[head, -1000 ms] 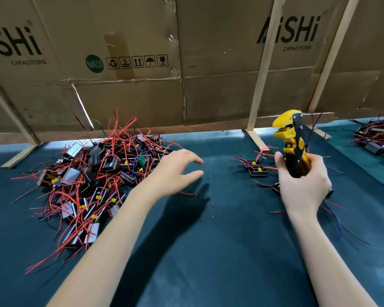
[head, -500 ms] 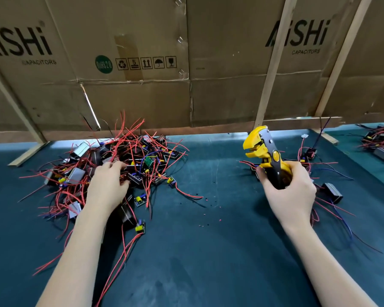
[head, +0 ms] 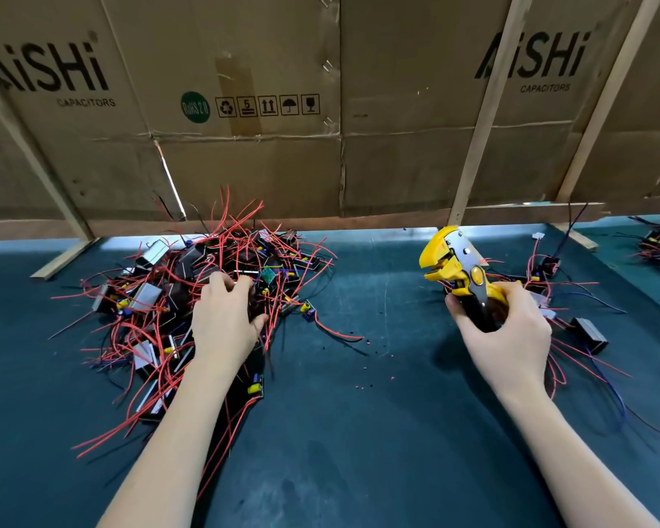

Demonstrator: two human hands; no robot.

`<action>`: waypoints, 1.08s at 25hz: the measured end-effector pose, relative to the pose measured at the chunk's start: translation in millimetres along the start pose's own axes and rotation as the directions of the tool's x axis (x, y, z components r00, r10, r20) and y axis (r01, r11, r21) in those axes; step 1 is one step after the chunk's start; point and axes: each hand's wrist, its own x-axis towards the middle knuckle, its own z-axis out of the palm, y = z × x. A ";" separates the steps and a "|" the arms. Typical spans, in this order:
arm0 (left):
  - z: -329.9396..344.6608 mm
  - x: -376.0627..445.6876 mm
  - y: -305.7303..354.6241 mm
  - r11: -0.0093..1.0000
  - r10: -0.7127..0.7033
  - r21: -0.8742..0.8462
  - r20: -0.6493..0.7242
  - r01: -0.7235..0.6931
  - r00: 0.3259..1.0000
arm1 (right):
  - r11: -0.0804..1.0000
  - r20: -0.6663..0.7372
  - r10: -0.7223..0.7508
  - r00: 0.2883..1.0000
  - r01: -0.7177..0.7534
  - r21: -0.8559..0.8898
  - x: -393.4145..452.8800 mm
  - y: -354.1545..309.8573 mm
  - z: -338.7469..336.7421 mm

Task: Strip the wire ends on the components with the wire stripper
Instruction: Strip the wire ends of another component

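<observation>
A person's two bare arms reach over a dark green surface (head: 359, 432) backed by cardboard box panels (head: 244, 146) printed "AiSHi Capacitors".

The left hand (head: 223, 325) is sunk into a large tangled pile of components (head: 191, 299), small black and grey modules trailing long red wires, at the left of the surface. Its fingers are curled down among the wires and appear to close on one module, though which one is hidden under the hand.

The right hand (head: 507, 333) grips the black handles of a yellow wire stripper (head: 456, 272), held upright with its head pointing up and leftward and nothing between its jaws.

Behind and right of that hand lies a much smaller group of components (head: 572, 322) with red and blue wires, probably the finished ones. Tiny red and black insulation scraps (head: 366, 375) dot the surface between the hands, a sign that some stripping is done.

Judging by the two piles, the job is at an early stage: most components wait on the left, and the step in hand looks like fetching the next one.
</observation>
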 end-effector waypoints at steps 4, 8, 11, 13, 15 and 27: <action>-2.3 -1.3 -3.5 0.996 0.010 -0.093 -0.010 -0.011 1.000 | 1.000 0.025 0.002 1.000 -0.002 0.001 -2.1 -1.8 0.1; -25.6 -2.7 -2.5 0.926 -0.140 -0.377 -0.250 0.037 0.958 | 1.000 0.049 -0.008 0.999 0.008 0.015 -7.0 -5.4 1.5; -47.1 -7.6 5.5 0.631 -0.249 -0.765 -0.355 -0.127 0.901 | 0.999 0.094 -0.040 0.995 0.040 0.004 -8.9 -6.5 4.9; -60.1 -15.9 15.8 0.240 -0.090 -0.954 -0.203 -0.177 0.975 | 0.999 0.107 -0.054 0.993 0.054 -0.005 -9.5 -5.7 6.2; -63.4 -22.5 23.5 0.186 0.252 -0.970 -0.108 -0.157 0.962 | 0.999 0.113 -0.049 0.992 0.050 -0.004 -9.7 -5.0 6.4; -41.3 -30.2 21.1 0.567 0.766 -0.823 0.512 -0.035 0.388 | 0.994 0.091 -0.089 0.992 0.095 -0.060 -7.7 -3.1 6.2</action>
